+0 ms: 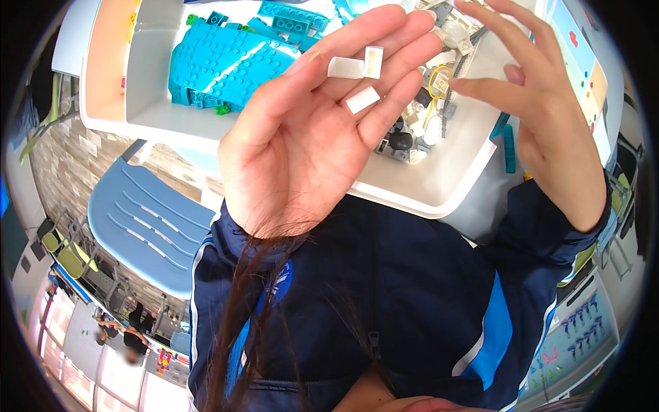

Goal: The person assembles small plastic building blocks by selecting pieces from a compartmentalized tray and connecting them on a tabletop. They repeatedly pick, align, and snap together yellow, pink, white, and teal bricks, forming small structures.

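Note:
My left hand (295, 151) is held palm up with its fingers stretched out. Three small white toy bricks lie on it: a curved one (346, 68), one showing its hollow side (373, 62), and a smooth one (362, 100) lower on the palm. To the right, my right hand (559, 117) hovers over the bin's edge, fingers apart, with nothing visible in it. Beneath both hands, mixed white, grey and black brick pieces (415, 130) fill part of a white bin (439, 185). A yellow ring (439, 81) lies among them.
Left in the bin, a large turquoise studded brick build (230, 65) sits beside loose turquoise bricks (292, 17). A dark teal brick (509, 148) lies outside the bin's right edge. A blue chair (147, 220) stands at the left. Other people (134, 340) are far off at lower left.

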The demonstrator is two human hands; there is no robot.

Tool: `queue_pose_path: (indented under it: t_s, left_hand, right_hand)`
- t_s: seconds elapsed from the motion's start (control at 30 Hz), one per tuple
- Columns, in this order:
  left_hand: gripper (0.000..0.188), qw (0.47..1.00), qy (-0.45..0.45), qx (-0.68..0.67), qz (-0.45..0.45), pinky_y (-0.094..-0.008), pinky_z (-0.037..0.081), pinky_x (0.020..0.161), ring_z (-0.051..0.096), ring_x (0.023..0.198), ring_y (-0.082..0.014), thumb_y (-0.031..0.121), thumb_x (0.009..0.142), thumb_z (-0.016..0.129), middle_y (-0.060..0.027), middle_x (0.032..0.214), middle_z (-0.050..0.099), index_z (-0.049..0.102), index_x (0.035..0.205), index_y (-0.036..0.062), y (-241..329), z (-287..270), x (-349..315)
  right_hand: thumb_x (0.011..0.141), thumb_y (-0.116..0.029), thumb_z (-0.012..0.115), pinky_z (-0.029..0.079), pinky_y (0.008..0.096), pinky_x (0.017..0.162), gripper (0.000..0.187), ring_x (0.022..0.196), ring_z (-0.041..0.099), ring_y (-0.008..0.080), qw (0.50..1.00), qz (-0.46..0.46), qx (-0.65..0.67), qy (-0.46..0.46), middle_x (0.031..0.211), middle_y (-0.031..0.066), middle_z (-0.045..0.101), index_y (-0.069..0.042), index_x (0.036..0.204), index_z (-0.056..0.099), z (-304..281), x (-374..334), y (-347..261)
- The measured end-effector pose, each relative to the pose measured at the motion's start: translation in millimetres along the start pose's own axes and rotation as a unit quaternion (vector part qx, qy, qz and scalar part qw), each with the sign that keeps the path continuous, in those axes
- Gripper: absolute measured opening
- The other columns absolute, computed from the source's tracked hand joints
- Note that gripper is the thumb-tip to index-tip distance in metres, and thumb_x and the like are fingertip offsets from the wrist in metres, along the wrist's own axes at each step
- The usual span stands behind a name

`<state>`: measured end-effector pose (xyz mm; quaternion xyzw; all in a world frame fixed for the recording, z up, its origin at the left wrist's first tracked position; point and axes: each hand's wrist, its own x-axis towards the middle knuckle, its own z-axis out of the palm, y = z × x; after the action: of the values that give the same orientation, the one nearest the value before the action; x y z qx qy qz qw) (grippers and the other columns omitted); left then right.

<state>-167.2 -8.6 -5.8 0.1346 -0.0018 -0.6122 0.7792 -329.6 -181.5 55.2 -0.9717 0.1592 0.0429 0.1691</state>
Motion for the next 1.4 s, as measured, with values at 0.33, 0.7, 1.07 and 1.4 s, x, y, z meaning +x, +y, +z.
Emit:
queue_pose_path:
  t_s: [0.33, 0.7, 1.07, 1.4]
  left_hand:
    - [0.061, 1.000, -0.010, -0.016, 0.006, -0.0435, 0.020, 0.125, 0.021, 0.150, -0.0333, 0.019, 0.103, 0.043, -0.0243, 0.160, 0.023, 0.021, 0.151, -0.0108, -2.5, 4.1, 8.9]
    - [0.061, 0.993, -0.047, -0.091, 0.050, -0.0429, 0.020, 0.126, 0.023, 0.150, -0.0310, 0.017, 0.102, 0.046, -0.0212, 0.160, 0.025, 0.022, 0.152, -0.0088, -9.0, -17.6, 9.9]
    - [0.059, 0.995, 0.098, 0.005, 0.018, -0.0443, 0.024, 0.124, 0.029, 0.148, -0.0313, 0.010, 0.099, 0.046, -0.0203, 0.156, 0.033, 0.025, 0.151, -0.0085, -1.7, 8.0, 15.6]
    - [0.058, 0.997, -0.023, -0.062, 0.051, -0.0443, 0.024, 0.124, 0.031, 0.147, -0.0313, 0.009, 0.100, 0.045, -0.0199, 0.156, 0.034, 0.025, 0.152, -0.0071, -6.7, -17.4, 12.4]
  right_hand:
    - [0.056, 0.021, 0.046, 0.044, 0.0396, 0.098, 0.059, 0.123, 0.048, 0.0370, 0.998, -0.048, -0.044, -0.015, 0.119, 0.0157, 0.058, -0.002, 0.105, 0.070, -20.3, -6.3, 17.5]
    - [0.056, 0.019, 0.049, 0.048, 0.0379, 0.088, 0.055, 0.108, 0.055, 0.0354, 0.996, -0.089, -0.016, -0.010, 0.107, 0.0136, 0.062, 0.002, 0.106, 0.068, -6.0, 11.0, 25.0]
    - [0.074, 0.004, 0.065, 0.048, 0.0387, 0.093, 0.045, 0.109, 0.055, 0.0336, 0.990, -0.121, 0.067, -0.021, 0.113, 0.0124, 0.064, -0.002, 0.119, 0.065, 20.7, 14.4, 15.6]
    - [0.078, -0.010, 0.070, 0.050, 0.0379, 0.071, 0.020, 0.081, 0.059, 0.0285, 0.973, -0.206, 0.099, 0.038, 0.083, 0.0098, 0.064, -0.003, 0.096, 0.068, 26.4, 49.4, 39.2]
